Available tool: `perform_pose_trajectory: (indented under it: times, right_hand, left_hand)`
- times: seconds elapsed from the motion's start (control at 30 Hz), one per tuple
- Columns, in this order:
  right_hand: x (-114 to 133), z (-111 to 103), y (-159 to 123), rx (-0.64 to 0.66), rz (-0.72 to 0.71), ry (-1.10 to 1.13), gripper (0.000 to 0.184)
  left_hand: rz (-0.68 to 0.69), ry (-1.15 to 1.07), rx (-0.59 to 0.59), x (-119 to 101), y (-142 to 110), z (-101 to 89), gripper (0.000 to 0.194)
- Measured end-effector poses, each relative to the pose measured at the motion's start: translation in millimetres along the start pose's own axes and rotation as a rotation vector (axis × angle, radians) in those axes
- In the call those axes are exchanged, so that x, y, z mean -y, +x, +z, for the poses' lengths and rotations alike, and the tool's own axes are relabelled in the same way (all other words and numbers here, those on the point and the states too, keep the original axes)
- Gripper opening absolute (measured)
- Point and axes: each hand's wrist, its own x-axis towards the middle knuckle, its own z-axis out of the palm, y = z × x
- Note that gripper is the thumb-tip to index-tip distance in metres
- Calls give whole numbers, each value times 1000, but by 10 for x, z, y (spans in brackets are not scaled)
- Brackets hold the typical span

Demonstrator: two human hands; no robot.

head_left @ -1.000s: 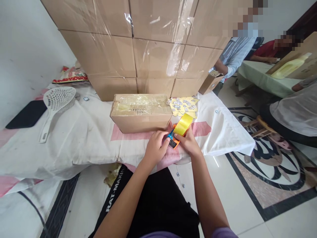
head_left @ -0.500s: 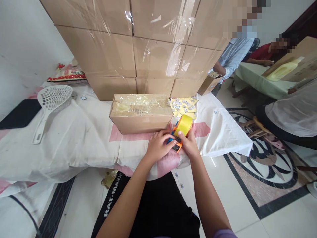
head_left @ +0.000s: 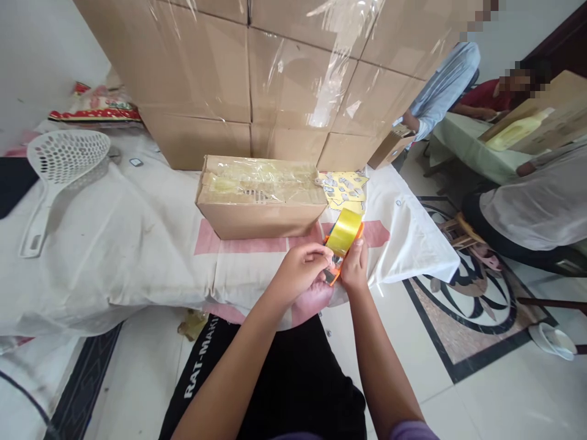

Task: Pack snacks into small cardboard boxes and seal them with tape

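Observation:
My right hand (head_left: pixel 355 263) grips an orange tape dispenser (head_left: pixel 337 272) from its right side. The dispenser carries a wide roll of yellowish clear packing tape (head_left: pixel 345 231) and is held tilted over the table's front edge. My left hand (head_left: pixel 305 269) is closed in a pinch at the dispenser's lower left, just below the roll. What lies between those fingertips is too small to make out. Behind both hands, a cardboard box (head_left: pixel 270 219) stands on the table, with shiny yellowish tape across its top. The box is apart from the hands.
Stacked cartons (head_left: pixel 293 85) wrapped in clear film rise behind the box. A white slotted skimmer (head_left: pixel 68 156) lies on the tablecloth (head_left: pixel 151 244) at left. Patterned yellow paper (head_left: pixel 346 186) lies right of the box. Other people are at the right, near another table (head_left: pixel 477 143).
My left fingers have drawn together into a pinch at the dispenser. My right thumb has moved off the roll to its side. The camera view has shifted slightly.

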Motion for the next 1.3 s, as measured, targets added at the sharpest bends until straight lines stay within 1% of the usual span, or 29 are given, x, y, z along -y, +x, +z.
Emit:
perform_pose_trajectory:
  times: [0.13, 0.23, 0.37, 0.43, 0.53, 0.63, 0.7, 0.87, 0.97, 1.07, 1.13, 1.3]
  right_hand:
    - [29, 21, 21, -85, -1, -67, 50]
    - [59, 42, 28, -106, -8, -73, 50]
    - [101, 56, 26, -133, -9, -64, 50]
    - [113, 56, 28, -139, -2, -59, 52]
    - [108, 52, 35, -150, 21, -22, 52]
    - [87, 49, 40, -185, 100, 50, 50]
    - [72, 45, 41, -210, 145, 71, 51]
    - [28, 12, 48, -262, 196, 74, 51]
    - [4, -12, 62, -364, 255, 99, 45]
    - [2, -26, 74, -458, 342, 172, 37]
    - [6, -30, 79, -473, 370, 237, 34]
    - [-2, -31, 83, -474, 344, 344, 34]
  left_hand:
    - [-99, 20, -47, 39, -86, 4, 21]
    - [-146, 55, -85, 127, -112, 24, 26]
    - [-161, 100, -122, 201, -138, 61, 31]
    - [-135, 108, -130, 210, -149, 85, 33]
    - [-86, 137, -138, 206, -163, 135, 25]
    - [-119, 115, -127, 189, -180, 198, 10]
    - [-145, 100, -116, 180, -196, 236, 6]
    - [-107, 129, -106, 207, -240, 304, 4]
    - [-64, 177, -98, 234, -272, 354, 3]
    - [-29, 238, -109, 252, -306, 413, 5]
    - [-25, 261, -114, 267, -325, 441, 5]
    - [-54, 315, -125, 304, -375, 456, 5]
